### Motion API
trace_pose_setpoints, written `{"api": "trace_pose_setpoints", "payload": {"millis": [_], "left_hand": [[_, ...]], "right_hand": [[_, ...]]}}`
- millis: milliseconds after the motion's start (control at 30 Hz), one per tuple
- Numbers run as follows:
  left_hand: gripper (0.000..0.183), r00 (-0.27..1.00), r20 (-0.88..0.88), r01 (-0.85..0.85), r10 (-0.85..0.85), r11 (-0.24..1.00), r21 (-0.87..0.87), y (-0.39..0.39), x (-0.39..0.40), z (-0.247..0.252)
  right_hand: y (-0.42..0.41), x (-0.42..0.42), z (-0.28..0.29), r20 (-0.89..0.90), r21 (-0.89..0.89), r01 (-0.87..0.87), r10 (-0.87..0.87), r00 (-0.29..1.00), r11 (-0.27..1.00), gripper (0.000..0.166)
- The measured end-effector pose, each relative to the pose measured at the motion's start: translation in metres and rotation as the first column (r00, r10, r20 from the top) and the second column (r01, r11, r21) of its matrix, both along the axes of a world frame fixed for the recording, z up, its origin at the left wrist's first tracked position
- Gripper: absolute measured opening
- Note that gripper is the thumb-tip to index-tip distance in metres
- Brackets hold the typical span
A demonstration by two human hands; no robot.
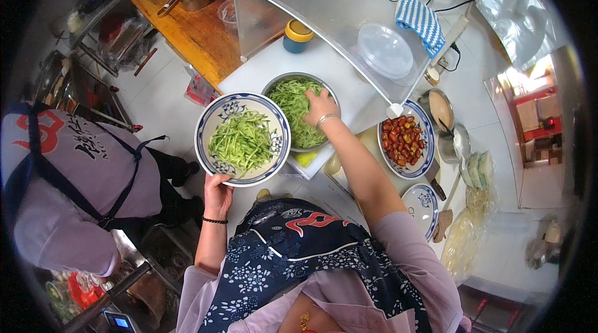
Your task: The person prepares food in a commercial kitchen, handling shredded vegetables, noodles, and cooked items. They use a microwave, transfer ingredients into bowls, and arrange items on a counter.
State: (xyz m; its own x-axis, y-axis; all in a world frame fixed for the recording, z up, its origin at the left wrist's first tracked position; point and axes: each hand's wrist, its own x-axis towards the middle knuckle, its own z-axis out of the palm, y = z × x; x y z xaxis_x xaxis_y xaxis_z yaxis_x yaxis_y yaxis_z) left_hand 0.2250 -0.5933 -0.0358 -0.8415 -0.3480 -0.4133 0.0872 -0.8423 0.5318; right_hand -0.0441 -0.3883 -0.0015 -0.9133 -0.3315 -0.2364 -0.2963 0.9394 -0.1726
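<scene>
My left hand (218, 195) grips the near rim of a blue-and-white patterned bowl (203, 139), thumb over the edge. Shredded cucumber (242, 141) lies heaped in it. Just to the right, a round metal basin (337, 99) full of more shredded cucumber (292, 99) sits at the edge of a white cutting board (345, 66). My right hand (321, 108) reaches into this basin from the right, fingers spread and tips down in the shreds. Whether it grasps any shreds is hidden. The bowl's right rim comes close to the basin's left side.
A co-worker (84, 165) stands at the left. Ahead are a clear plastic cover (308, 1) and a yellow-lidded jar (298, 36). At the right are a plate of red dates (402, 140), a knife (435, 183), metal pots (437, 106) and an oval plate (420, 207).
</scene>
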Motion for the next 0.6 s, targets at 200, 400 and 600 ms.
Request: {"api": "trace_pose_setpoints", "payload": {"millis": [200, 400, 600], "left_hand": [[0.062, 0.999, 0.015, -0.03, 0.031, 0.999, -0.044, 0.006, -0.005, 0.019], [0.066, 1.0, 0.013, 0.006, -0.006, 1.0, -0.029, -0.001, -0.002, 0.013], [0.067, 0.997, 0.014, 0.08, -0.079, 0.995, -0.055, 0.006, -0.009, 0.01]], "right_hand": [[0.0, 0.007, -0.036, -0.045, 0.024, -0.005, 0.006, 0.999, 1.0, 0.053], [0.007, -0.024, -0.025, -0.082, -0.154, 0.052, -0.065, 0.994, 0.987, 0.042], [-0.012, 0.003, 0.073, -0.113, -0.451, -0.032, -0.022, 0.993, 0.892, 0.047]]}}
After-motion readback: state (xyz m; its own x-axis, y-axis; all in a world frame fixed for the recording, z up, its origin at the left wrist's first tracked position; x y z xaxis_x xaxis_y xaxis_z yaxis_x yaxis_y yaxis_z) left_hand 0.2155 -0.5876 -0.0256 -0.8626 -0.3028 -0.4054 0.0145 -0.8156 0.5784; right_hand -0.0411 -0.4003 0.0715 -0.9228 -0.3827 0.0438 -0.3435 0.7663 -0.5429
